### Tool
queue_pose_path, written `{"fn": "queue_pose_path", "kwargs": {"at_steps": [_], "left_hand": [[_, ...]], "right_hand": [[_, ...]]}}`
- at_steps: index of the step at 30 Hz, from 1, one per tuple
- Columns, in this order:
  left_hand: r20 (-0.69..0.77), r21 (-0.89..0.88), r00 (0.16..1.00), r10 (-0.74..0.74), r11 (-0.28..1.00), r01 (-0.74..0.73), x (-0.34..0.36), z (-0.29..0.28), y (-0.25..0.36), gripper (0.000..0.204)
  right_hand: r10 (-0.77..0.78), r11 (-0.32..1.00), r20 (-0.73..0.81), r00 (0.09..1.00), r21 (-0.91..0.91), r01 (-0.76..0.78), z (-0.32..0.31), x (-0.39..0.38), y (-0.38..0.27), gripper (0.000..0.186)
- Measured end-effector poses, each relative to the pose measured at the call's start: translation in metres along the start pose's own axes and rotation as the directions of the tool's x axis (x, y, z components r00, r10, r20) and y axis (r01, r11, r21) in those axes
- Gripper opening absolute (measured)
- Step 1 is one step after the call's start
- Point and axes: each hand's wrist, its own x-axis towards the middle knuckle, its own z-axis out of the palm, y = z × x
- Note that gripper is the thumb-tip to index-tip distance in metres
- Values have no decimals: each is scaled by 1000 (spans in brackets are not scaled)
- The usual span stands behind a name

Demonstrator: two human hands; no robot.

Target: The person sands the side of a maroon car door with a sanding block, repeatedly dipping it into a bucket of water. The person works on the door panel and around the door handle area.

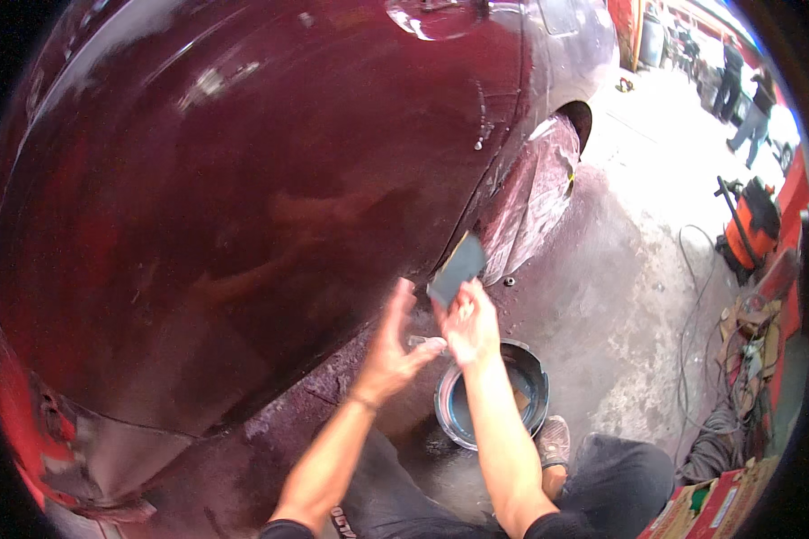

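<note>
My right hand [470, 325] grips a dark grey piece of sandpaper [458, 271] with a tan edge, raised beside the lower edge of a dark red car door [243, 198]. Close by on its left is my left hand [395, 352], fingers stretched out and thumb apart, with nothing plainly in it. Something small and pale shows by its thumb, too unclear to name. Below both hands, a round black tub [449, 429] with a cut rim stands on the floor, partly hidden behind my right forearm.
Wrinkled plastic film [530, 198] covers the car's wheel. Along the right wall stand an orange and black machine [753, 229], a cable [683, 359] and piled cloths [724, 440]. A red box [715, 503] lies at the lower right. People [757, 112] stand farther back.
</note>
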Motion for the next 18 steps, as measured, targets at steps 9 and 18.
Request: {"fn": "queue_pose_path", "kwargs": {"at_steps": [9, 18], "left_hand": [[-147, -201, 941, -306, 940, 275, -58, 97, -106, 46], [610, 780, 472, -636, 586, -219, -96, 218, -201, 52]], "right_hand": [[-316, 114, 6, 949, -993, 44, -154, -39, -50, 24], [-302, -532, 157, 940, -846, -30, -229, 16, -130, 43]]}}
